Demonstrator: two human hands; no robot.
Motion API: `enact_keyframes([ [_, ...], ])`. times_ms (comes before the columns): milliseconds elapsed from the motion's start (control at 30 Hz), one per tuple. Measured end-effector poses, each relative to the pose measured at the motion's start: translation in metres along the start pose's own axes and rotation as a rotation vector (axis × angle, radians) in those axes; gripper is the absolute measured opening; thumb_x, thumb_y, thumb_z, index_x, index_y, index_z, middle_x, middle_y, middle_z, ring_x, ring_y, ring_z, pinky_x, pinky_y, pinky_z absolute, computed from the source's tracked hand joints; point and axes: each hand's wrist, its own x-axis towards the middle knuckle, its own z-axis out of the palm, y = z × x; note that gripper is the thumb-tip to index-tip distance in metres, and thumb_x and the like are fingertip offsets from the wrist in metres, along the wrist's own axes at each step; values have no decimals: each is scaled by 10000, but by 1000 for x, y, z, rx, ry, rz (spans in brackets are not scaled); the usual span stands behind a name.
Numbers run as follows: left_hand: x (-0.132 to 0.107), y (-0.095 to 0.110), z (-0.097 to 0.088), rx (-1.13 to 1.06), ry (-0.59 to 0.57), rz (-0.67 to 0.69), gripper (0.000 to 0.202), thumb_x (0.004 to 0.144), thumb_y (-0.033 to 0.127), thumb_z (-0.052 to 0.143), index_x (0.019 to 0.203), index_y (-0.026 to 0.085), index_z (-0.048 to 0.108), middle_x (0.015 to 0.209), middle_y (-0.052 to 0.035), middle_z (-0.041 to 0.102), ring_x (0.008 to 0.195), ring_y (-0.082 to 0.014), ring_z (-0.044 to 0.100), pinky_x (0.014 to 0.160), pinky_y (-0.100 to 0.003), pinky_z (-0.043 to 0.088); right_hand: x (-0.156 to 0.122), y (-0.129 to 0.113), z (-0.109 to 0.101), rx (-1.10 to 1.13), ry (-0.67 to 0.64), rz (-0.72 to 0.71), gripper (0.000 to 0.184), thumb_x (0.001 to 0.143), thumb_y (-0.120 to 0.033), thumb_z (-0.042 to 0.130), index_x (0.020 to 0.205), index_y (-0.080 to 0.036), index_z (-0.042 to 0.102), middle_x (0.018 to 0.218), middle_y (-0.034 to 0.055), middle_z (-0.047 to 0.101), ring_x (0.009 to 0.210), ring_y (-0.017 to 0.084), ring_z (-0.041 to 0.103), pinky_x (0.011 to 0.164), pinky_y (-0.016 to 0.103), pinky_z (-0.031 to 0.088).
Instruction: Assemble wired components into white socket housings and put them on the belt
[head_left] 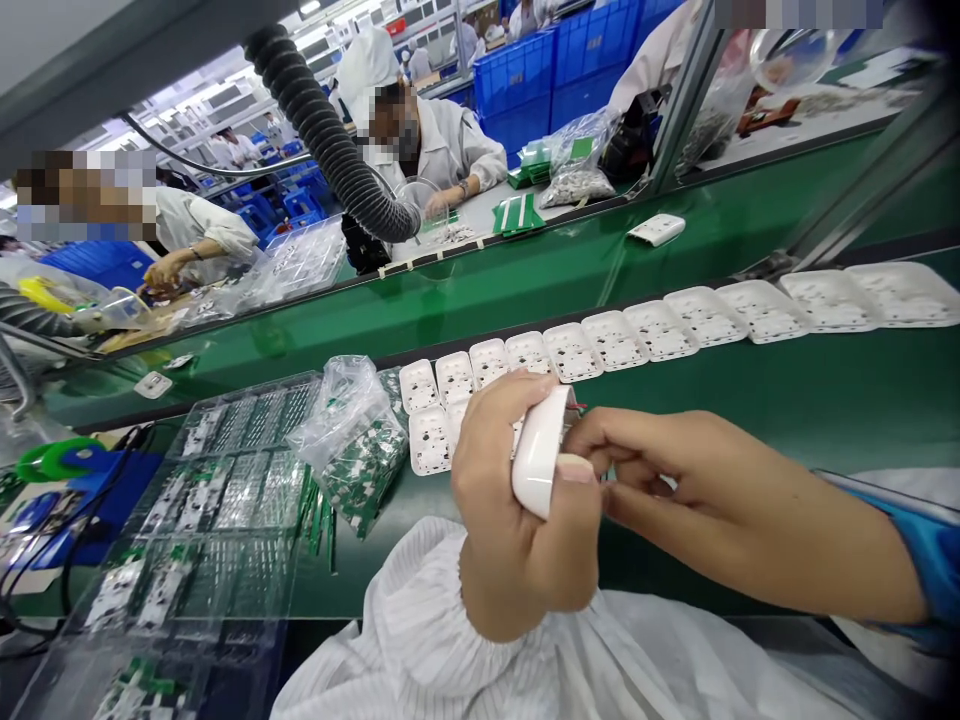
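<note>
White housing gripped over the counter edge, beside bags and trays of parts.

Left hand [517,500] clamped around a white plastic housing [538,452], held upright above the green counter [787,390]; right hand [660,470] pinched together at its inner side, fingertips touching it, red wire barely visible there. Clear bag [352,440] stuffed with green circuit boards; clear blister trays [225,490] holding more boards, lower ones blurred and cut off. Row of white shells [637,330] lying open, insides hard to make out.

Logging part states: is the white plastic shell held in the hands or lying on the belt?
Held: white plastic shell is off the green belt, gripped by left hand.
</note>
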Motion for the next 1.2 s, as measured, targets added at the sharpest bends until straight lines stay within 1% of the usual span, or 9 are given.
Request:
enact_keyframes([
  [167,0,0,-1,88,-40,-40,239,812,273,466,1017,178,543,983,-60,578,851,-184,562,743,-340,456,1,-1,4,122,-52,127,37,806,-203,537,805,-205,500,644,-14,580,441,100,482,349,186,381],
  [333,1,0,1,133,-48,-13,235,790,266,471,997,175,535,950,-71,586,851,-199,560,749,-350,455,0,-1,5,162,-49,101,163,876,-191,405,741,-193,496,589,-8,550,415,98,505,359,190,426],
  [533,0,0,1,90,-75,-98,229,788,245,480,996,168,539,946,-66,582,859,-186,556,776,-331,454,0,0,3,80,-51,134,85,822,-190,475,740,-211,482,544,-30,528,406,98,468,332,193,370],
  [633,2,0,1,-44,-81,-221,190,784,215,487,965,199,543,901,-29,578,822,-156,546,750,-286,451,-3,3,3,-93,72,-8,82,785,-179,502,717,-223,494,523,-45,512,389,97,430,315,208,320],
  [733,7,0,2,-268,-97,-476,169,776,217,479,934,227,539,848,-9,581,786,-151,548,713,-272,455,-7,6,4,-424,239,-220,158,804,-134,421,743,-228,532,600,-16,576,440,129,479,381,259,335],
  [833,12,-3,2,-351,-94,-663,169,768,247,470,910,217,556,876,-27,587,826,-166,551,733,-278,451,-9,9,3,-682,315,-388,222,831,-91,378,739,-213,539,733,25,635,569,167,541,477,298,354],
  [933,14,-8,4,-412,-79,-719,183,766,290,482,902,199,564,869,-41,575,837,-179,555,708,-275,446,-7,13,2,-720,327,-505,213,828,-54,409,772,-200,554,820,28,655,614,165,525,524,300,363],
  [1067,13,-14,7,-556,-86,-778,190,771,340,499,893,201,543,770,-15,551,734,-154,553,652,-258,431,-2,22,1,-686,329,-586,206,813,-12,442,810,-171,571,827,38,647,641,155,482,557,289,387],
  [1200,12,-16,7,-526,-6,-811,186,765,342,521,868,190,552,772,-8,543,683,-119,524,633,-227,414,1,29,2,-780,339,-622,213,835,-30,436,863,-164,599,926,76,627,750,187,508,667,326,430],
])
